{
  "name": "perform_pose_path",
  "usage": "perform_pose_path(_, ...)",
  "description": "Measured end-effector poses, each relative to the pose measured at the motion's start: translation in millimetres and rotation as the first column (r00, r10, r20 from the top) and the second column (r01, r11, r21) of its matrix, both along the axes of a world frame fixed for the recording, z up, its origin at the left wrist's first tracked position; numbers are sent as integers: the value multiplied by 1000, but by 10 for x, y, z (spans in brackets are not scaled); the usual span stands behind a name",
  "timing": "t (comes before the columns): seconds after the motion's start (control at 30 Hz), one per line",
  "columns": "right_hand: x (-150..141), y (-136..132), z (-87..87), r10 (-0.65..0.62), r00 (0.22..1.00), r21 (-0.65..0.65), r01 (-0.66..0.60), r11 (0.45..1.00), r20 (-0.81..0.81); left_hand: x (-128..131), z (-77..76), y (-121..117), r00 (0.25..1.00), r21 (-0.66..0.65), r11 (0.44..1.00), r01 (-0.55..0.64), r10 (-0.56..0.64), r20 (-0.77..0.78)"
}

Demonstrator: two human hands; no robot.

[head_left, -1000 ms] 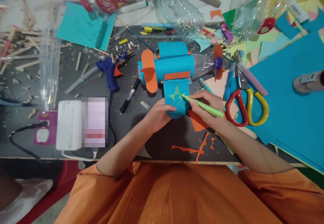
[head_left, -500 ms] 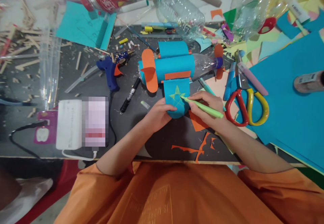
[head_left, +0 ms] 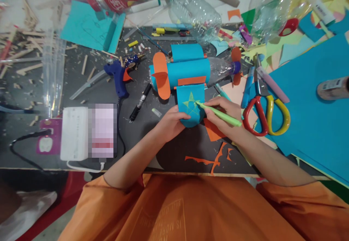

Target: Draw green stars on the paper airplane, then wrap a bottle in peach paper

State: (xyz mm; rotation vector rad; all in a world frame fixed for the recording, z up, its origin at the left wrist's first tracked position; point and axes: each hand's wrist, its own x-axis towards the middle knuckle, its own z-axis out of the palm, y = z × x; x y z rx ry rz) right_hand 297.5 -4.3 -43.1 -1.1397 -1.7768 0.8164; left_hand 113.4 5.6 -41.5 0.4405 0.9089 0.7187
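Observation:
A toy airplane (head_left: pixel 189 71) made from a plastic bottle wrapped in blue paper lies mid-table, with an orange paper propeller (head_left: pixel 161 75) at its left end. On its near blue wing (head_left: pixel 191 92) is a yellow-green star outline. My left hand (head_left: pixel 174 121) grips that wing's rounded end, thumb on top and the other fingers hidden beneath. Between the thumb and fingers of my right hand (head_left: pixel 222 112) is a light green marker (head_left: pixel 225 117), its tip on the star's right side. What looks like the marker's pale cap (head_left: pixel 156 112) rests left of the wing.
A blue glue gun (head_left: pixel 120 72) and a black pen (head_left: pixel 140 103) lie to the left. Scissors (head_left: pixel 266 115) with red and yellow handles lie to the right, beside large blue paper (head_left: pixel 308 124). Orange scraps (head_left: pixel 201 160) are near the front edge. Plastic bottles (head_left: pixel 193 10) lie at the back.
The marker and my right hand have shifted very slightly to the right. My left hand keeps its hold on the wing.

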Motion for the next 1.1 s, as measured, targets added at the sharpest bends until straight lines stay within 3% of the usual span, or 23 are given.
perform_pose_path(0.57, -10, -3, 41, 5, 1000, 1, -5, 1000, -20, -15, 5, 2, 1000, -19, 1000, 8, -8, -10)
perform_pose_path(0.83, 27, -2, -110, -125, 972, -105, 106, 989, -198, -21, -1, -6, 998, -13, 1000, -7, 8, 58)
perform_pose_path(1.1, -17, -18, 34, -51, 973, -254, -8, 967, -224, 20, 44, -36, 994, -10, 1000, -12, 13, 111)
